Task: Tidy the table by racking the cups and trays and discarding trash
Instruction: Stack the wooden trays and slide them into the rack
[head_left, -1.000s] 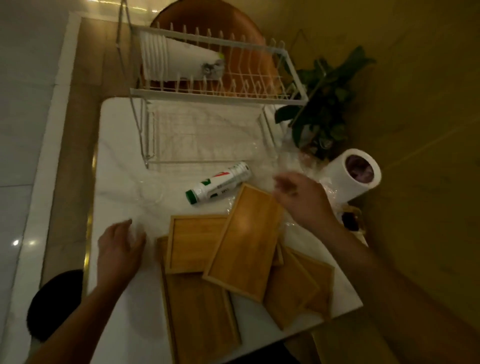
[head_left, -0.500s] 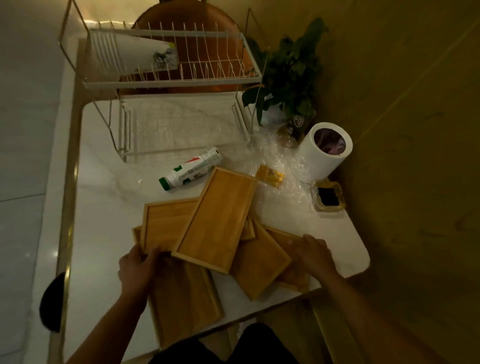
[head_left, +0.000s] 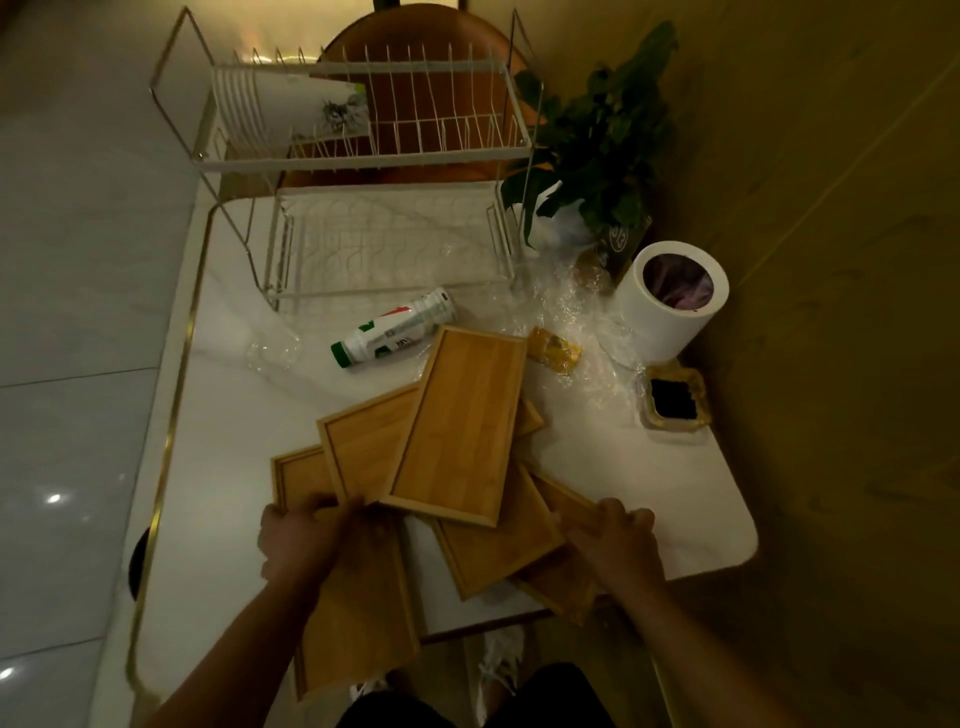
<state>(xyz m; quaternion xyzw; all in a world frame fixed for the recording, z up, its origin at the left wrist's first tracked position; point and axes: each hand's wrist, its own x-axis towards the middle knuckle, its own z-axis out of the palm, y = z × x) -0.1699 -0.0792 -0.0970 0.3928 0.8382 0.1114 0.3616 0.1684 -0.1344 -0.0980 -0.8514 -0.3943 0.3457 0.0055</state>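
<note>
The wooden trays (head_left: 457, 415) lie in a messy pile on the table (head_left: 234, 415), right under the fingers and just past them. They look hard and stiff, so they should not bend. I think they are light enough to lift a few at once. The wood looks smooth, so the top ones may slide off if the pile tips. The best place to hold seems to be the raised rim along the sides, with the pile kept flat. The left hand (head_left: 304, 538) has its fingers bent round the near edge of the trays on its side. The right hand (head_left: 615, 540) has its fingers bent over the edge of the lowest trays on its side, which seem to poke out past the table edge. Beyond the fingertips, past the pile, lie a white bottle (head_left: 395, 330) with a green cap, a yellow wrapper (head_left: 553, 349) and some crinkly clear plastic (head_left: 566, 306). Further off from the fingers stands the wire rack (head_left: 363, 156), with white cups (head_left: 291, 106) lying on its top shelf. A white bin (head_left: 670, 301) stands out past the right fingers, well apart from both hands.
</note>
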